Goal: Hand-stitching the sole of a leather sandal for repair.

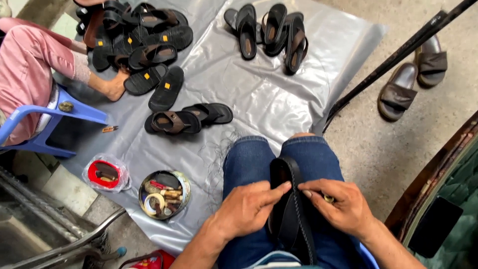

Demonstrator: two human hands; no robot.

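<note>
A grey plastic sheet (259,94) covered the concrete floor (378,149) ahead of the hands; a blue plastic chair (45,112) stood far left in daylight.

Single head-worn camera, looking steeply down, close over the lap (279,164); grey floor sheet (259,94) fills upper frame.

**Both hands meet over the lap, fingers pinching inward**

The left hand (247,206) comes in from the lower left, forearm bare, wrist straight, knuckles up. Its fingers are curled and the thumb stretches right toward the other hand, closed in a grip. The right hand (343,205) enters from the lower right, forearm angled inward, fingers bent and pinched shut, index finger pointing left. The two hands' fingertips nearly touch, just above the knees.
</note>
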